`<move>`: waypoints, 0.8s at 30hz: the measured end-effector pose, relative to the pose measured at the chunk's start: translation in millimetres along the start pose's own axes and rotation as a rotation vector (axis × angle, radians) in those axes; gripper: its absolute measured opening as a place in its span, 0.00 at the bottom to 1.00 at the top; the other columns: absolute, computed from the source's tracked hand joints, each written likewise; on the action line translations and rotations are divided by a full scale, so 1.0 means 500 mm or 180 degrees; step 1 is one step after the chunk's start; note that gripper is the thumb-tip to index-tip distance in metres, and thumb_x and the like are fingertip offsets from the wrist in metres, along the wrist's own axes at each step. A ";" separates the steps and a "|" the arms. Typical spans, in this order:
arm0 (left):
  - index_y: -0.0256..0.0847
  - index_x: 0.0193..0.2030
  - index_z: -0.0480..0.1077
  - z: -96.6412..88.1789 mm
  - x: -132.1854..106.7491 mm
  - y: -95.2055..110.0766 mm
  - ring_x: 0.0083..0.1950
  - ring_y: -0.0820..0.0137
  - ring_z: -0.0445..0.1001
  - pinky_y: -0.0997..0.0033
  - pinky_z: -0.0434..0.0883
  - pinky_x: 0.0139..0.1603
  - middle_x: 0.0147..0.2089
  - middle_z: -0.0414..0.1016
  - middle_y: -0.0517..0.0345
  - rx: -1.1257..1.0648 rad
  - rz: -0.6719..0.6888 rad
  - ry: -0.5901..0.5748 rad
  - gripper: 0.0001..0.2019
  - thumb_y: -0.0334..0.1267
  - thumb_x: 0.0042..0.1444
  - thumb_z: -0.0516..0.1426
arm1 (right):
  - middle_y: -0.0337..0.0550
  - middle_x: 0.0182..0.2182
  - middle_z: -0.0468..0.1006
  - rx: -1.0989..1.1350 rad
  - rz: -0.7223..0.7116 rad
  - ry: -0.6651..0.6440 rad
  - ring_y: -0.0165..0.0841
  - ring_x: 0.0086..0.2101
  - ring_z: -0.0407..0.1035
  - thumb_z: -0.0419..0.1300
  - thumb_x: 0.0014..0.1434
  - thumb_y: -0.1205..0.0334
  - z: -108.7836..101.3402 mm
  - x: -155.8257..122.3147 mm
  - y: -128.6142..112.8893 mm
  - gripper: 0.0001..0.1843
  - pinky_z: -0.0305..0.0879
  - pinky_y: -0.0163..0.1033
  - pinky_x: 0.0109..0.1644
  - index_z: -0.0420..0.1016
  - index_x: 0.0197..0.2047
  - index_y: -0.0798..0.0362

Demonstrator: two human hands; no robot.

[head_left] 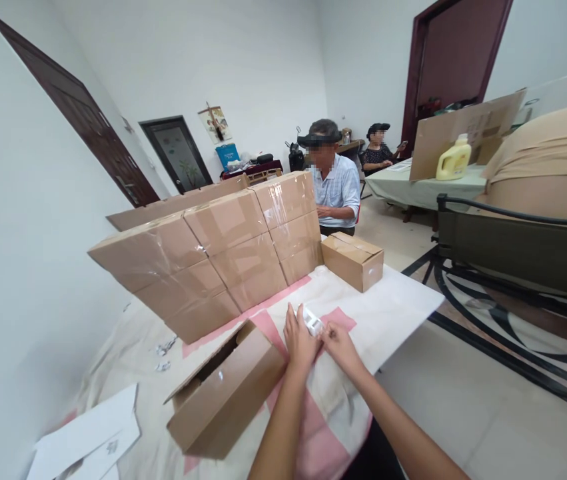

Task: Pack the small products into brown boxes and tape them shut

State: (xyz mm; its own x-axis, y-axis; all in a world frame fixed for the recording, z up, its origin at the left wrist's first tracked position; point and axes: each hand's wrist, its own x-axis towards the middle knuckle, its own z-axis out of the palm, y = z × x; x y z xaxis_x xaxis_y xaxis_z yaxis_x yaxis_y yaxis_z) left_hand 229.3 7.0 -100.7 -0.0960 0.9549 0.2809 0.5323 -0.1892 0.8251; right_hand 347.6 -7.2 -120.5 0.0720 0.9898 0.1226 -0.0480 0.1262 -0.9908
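A small white box (pixel 312 321) with grey markings is held over the table between my two hands. My left hand (pixel 300 339) is closed around its left side, thumb and fingers pointing away from me. At its near right corner my right hand (pixel 338 343) is pinched; whether the fingertips grip the box itself or something small on it I cannot make out. Left of my hands lies an open cardboard box (pixel 228 393), its long opening facing up and left. Its inside is mostly dark.
Stacked, taped cartons (pixel 233 247) form a wall across the table's far side. A closed carton (pixel 353 259) sits at the right. White cardboard sheets (pixel 88 433) and crumpled scraps (pixel 164 347) lie left on the cloth (pixel 398 300). One person (pixel 336 180) sits behind the cartons, another (pixel 377 150) farther back.
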 end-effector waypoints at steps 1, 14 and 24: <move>0.42 0.72 0.58 -0.009 -0.015 0.008 0.81 0.51 0.39 0.47 0.42 0.79 0.81 0.39 0.42 -0.0128 -0.0016 -0.0001 0.44 0.33 0.46 0.65 | 0.35 0.19 0.66 -0.0013 -0.0076 -0.0016 0.29 0.21 0.60 0.62 0.53 0.43 -0.001 -0.017 -0.008 0.22 0.57 0.34 0.25 0.59 0.24 0.49; 0.40 0.32 0.76 -0.266 -0.256 0.040 0.38 0.62 0.78 0.65 0.75 0.43 0.35 0.79 0.50 -0.1016 -0.0030 -0.0211 0.17 0.53 0.60 0.62 | 0.46 0.51 0.67 -0.0647 -0.0819 -0.1619 0.32 0.39 0.69 0.58 0.68 0.56 0.071 -0.213 -0.167 0.10 0.67 0.38 0.43 0.71 0.36 0.52; 0.49 0.38 0.76 -0.419 -0.319 0.083 0.37 0.64 0.79 0.64 0.73 0.37 0.35 0.80 0.60 0.1075 0.1396 0.1438 0.05 0.36 0.63 0.59 | 0.42 0.31 0.73 -0.1907 -0.0794 -0.1113 0.38 0.29 0.71 0.63 0.62 0.61 0.120 -0.174 -0.134 0.10 0.65 0.42 0.34 0.68 0.30 0.50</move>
State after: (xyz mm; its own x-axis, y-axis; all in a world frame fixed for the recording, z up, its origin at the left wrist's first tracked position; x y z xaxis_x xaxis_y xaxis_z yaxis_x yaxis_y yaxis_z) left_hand 90.5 -201.3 -8.4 -0.1134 0.6050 0.7881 0.8262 -0.3832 0.4130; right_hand 285.0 -97.8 -61.4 -0.3169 0.9121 0.2600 0.4880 0.3919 -0.7799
